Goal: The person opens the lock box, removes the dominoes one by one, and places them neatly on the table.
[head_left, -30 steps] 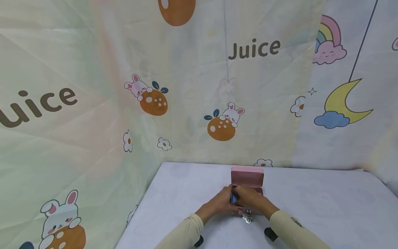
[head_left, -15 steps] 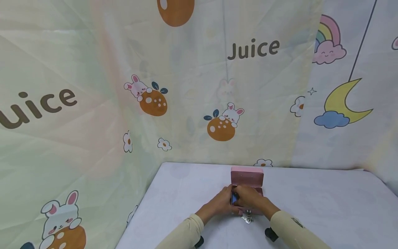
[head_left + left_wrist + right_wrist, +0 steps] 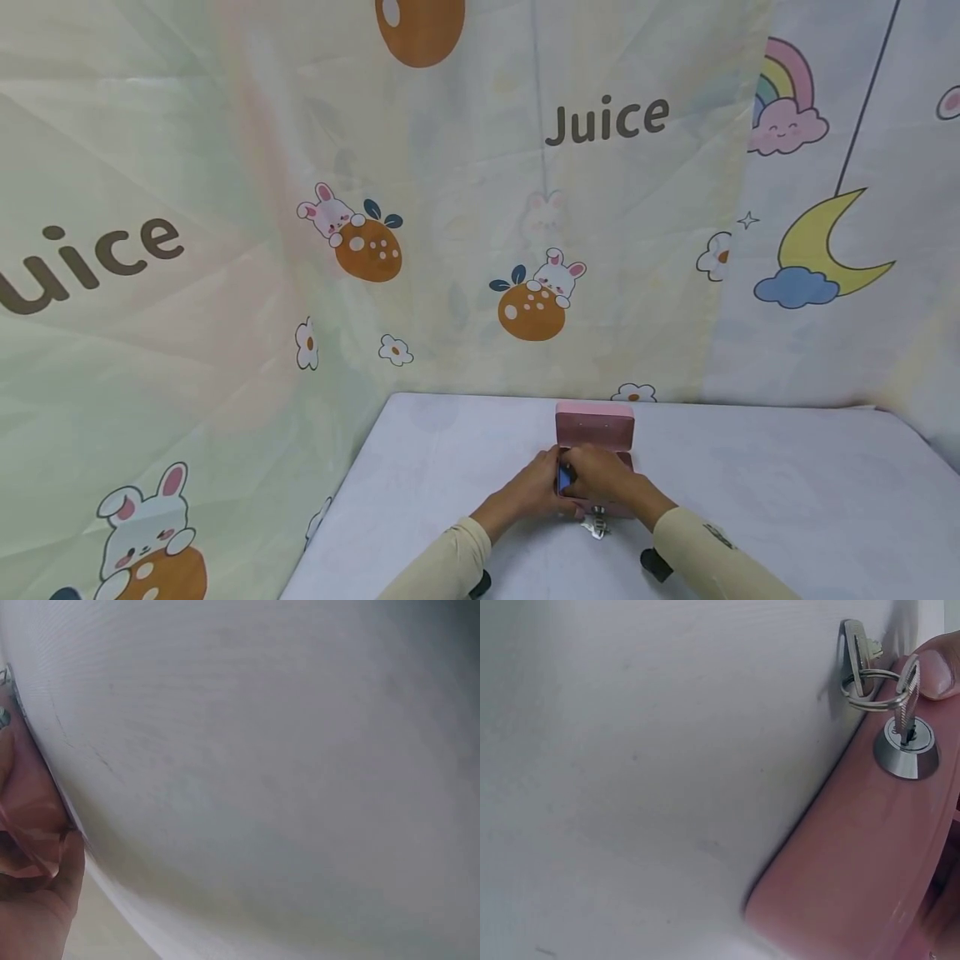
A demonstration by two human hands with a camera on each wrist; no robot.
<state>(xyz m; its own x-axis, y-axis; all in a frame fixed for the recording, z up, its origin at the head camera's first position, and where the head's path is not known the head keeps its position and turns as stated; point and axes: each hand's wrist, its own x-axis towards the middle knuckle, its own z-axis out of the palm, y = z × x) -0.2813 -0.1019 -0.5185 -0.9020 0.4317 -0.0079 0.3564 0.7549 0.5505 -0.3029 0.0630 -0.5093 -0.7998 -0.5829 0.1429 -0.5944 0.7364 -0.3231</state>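
Observation:
A pink cash box (image 3: 595, 429) stands on the table with its lid raised at the back. My left hand (image 3: 536, 485) grips its left side, the thumb on the front wall; the left wrist view shows that thumb (image 3: 71, 862) against the pink side. Into the box reaches my right hand (image 3: 596, 473), its fingers bent and partly hidden behind the wall. Beside those fingers a blue surface (image 3: 563, 479) shows inside; I cannot tell whether they hold anything. On the front, one key sits in the round lock (image 3: 907, 750), and a second key (image 3: 857, 656) hangs from its ring.
A white cloth covers the table (image 3: 750, 483). Behind and to the left hang printed curtains (image 3: 450, 317) with rabbits and oranges. A black wrist device (image 3: 656, 565) shows under the right sleeve, another (image 3: 482, 583) under the left.
The head view has shifted slightly. Both hands keep their places at the box, and the lid stays raised.

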